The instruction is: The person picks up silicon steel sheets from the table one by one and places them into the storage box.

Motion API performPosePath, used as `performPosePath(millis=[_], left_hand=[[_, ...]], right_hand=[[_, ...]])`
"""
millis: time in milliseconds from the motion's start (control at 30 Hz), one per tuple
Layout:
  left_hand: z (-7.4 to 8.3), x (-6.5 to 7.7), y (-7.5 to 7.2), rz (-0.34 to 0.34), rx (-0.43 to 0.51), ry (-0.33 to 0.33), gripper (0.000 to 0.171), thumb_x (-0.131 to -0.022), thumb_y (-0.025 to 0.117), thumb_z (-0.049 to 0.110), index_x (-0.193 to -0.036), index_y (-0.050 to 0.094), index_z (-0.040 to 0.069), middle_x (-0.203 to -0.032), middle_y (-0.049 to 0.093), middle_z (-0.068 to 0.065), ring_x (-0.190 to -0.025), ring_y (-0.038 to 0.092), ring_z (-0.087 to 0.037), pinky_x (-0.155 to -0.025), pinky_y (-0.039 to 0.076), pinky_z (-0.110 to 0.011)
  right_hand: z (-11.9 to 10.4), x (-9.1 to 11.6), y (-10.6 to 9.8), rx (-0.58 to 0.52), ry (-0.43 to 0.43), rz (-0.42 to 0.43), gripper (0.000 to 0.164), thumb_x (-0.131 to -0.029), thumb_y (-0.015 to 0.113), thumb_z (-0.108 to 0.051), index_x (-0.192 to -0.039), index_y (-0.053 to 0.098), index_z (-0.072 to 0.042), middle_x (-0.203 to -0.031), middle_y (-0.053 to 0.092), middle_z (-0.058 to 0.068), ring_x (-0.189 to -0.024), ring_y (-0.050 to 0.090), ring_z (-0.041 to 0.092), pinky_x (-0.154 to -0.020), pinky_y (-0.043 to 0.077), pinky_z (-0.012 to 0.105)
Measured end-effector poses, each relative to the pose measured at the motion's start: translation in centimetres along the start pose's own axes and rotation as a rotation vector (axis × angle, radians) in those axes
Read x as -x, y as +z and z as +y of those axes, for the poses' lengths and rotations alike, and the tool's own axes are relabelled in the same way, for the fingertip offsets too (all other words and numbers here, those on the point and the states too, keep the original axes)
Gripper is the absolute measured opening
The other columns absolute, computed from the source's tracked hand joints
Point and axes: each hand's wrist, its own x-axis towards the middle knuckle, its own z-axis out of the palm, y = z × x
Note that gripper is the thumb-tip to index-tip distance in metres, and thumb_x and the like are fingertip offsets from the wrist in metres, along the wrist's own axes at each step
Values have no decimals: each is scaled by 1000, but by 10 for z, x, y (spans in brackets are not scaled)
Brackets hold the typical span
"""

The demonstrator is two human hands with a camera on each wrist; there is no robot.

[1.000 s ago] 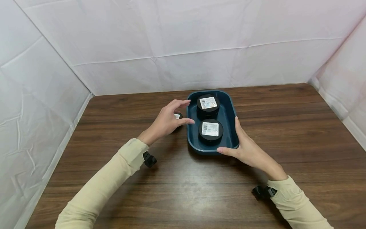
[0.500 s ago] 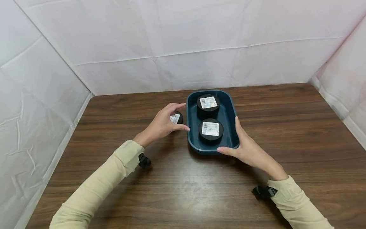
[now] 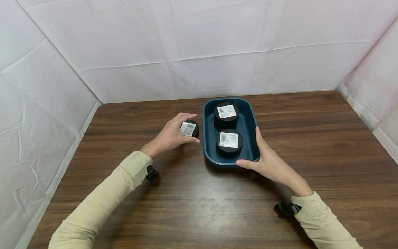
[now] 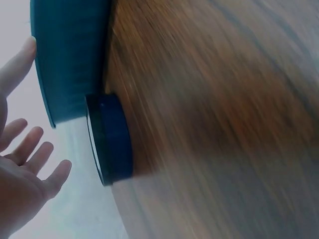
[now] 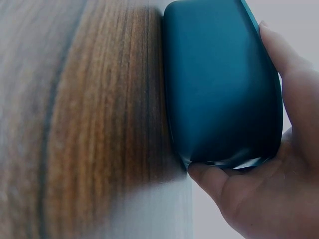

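My left hand (image 3: 169, 134) hovers over a low round black jar (image 3: 190, 128) with a white barcode label on its lid. Thumb and fingers are spread to either side of it. In the left wrist view the jar (image 4: 115, 139) stands on the table, apart from the spread fingers. My right hand (image 3: 273, 166) grips the near right corner of a dark blue tray (image 3: 247, 119), thumb on the near rim, fingers along the right side. The right wrist view shows the tray's wall (image 5: 219, 79) between thumb and fingers. Inside lie two more labelled black jars, one far (image 3: 226, 112), one near (image 3: 229, 141).
The brown wooden table (image 3: 199, 207) carries the tray near its back edge. White cloth walls (image 3: 199, 52) rise behind and at both sides. A black wrist camera (image 3: 152, 173) is strapped at the left sleeve, another (image 3: 286, 209) at the right.
My left hand has drawn back leftward, away from the tray's left rim, and more of the jar beneath it shows. The right hand and the tray have stayed in place.
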Motion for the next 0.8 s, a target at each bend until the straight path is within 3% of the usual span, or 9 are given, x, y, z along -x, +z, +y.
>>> performPosePath(millis=[267, 800], left_hand=[[-13, -1, -3, -29, -30, -13, 87, -78, 88, 30, -151, 45, 9, -148, 48, -14, -137, 48, -34, -113, 43, -53], [-30, -9, -12, -116, -115, -26, 95, -77, 89, 33, -155, 39, 8, -155, 39, -17, -144, 39, -35, -118, 34, -57]], right_hand=[[1, -1, 0, 4, -4, 6, 127, -84, 73, -61, -155, -28, -30, -168, -16, 7, -157, 0, 38, -122, 16, 67], [3, -2, 1, 1, 0, 3, 127, -84, 73, -61, -155, -28, -30, -168, -16, 5, -157, 0, 36, -122, 15, 66]])
